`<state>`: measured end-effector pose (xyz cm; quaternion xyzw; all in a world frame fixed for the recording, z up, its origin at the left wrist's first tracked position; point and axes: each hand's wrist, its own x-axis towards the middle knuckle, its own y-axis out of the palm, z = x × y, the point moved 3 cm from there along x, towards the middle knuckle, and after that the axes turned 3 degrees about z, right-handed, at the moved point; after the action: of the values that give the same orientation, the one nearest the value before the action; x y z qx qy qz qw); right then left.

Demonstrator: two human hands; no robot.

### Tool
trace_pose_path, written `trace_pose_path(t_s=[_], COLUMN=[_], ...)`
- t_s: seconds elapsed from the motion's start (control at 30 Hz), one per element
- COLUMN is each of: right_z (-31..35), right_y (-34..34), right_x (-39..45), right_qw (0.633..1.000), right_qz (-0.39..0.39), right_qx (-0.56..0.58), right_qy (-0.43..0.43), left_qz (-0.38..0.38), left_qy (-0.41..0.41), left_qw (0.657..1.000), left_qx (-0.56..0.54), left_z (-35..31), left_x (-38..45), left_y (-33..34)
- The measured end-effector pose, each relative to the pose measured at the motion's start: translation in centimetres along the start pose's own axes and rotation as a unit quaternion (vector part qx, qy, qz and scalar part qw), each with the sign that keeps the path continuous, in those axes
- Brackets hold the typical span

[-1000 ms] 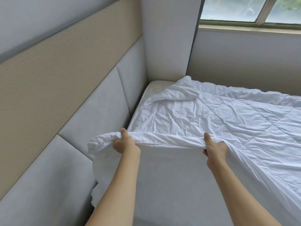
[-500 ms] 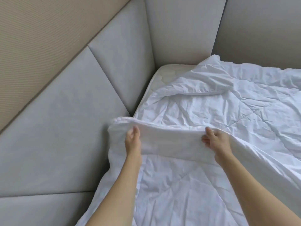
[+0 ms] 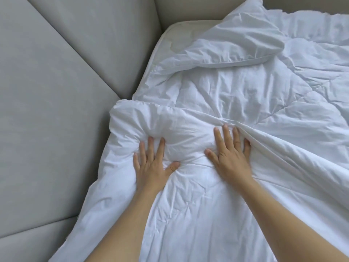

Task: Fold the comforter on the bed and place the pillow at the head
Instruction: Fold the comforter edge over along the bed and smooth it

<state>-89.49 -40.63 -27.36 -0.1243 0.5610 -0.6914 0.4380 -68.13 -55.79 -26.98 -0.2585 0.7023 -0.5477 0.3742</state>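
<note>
Comforter point(image 3: 236, 103) is spread over the mattress point(image 3: 181, 35), its folded edge bunched next to the headboard point(image 3: 56, 91). Your left hand point(image 3: 153, 163) and right hand point(image 3: 230, 156) lie flat on it, fingers spread.

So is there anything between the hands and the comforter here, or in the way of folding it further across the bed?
Nothing visible. The left hand and right hand lie flat, fingers spread, directly on the folded edge of the comforter. Beyond that edge only more comforter shows, with a bare mattress corner by the padded headboard. No pillow is in view.
</note>
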Motion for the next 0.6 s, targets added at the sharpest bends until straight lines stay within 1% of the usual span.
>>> trace_pose_path(t_s=[0.1,0.17,0.23,0.33,0.5,0.6], right_z=[0.2,0.8,1.5,2.7,5.5,7.4], right_y=[-1.6,-3.5,-5.7,-8.7,-13.9,-17.5], right_x=[-0.5,-1.9,-4.5,-9.2,-17.3,-22.8], right_qw=[0.999,0.998,0.999,1.000,0.998,0.992], right_qz=[0.037,0.061,0.043,0.006,-0.053,-0.091], right_qx=[0.004,0.000,0.007,0.023,0.041,0.089], right_qy=[-0.003,0.000,0.001,0.012,0.015,0.023], left_qz=[0.073,0.080,0.050,-0.021,-0.103,-0.135], left_qy=[-0.011,-0.011,0.000,0.027,0.073,0.100], left_qw=[0.997,0.997,0.998,0.996,0.988,0.982], left_qx=[-0.002,-0.011,-0.043,-0.079,-0.086,-0.084], left_z=[-0.4,-0.9,-1.8,-3.6,-5.5,-6.1], left_x=[-0.4,-1.5,-3.3,-7.1,-13.5,-18.4], left_y=[-1.7,-3.6,-6.0,-10.1,-18.1,-22.9])
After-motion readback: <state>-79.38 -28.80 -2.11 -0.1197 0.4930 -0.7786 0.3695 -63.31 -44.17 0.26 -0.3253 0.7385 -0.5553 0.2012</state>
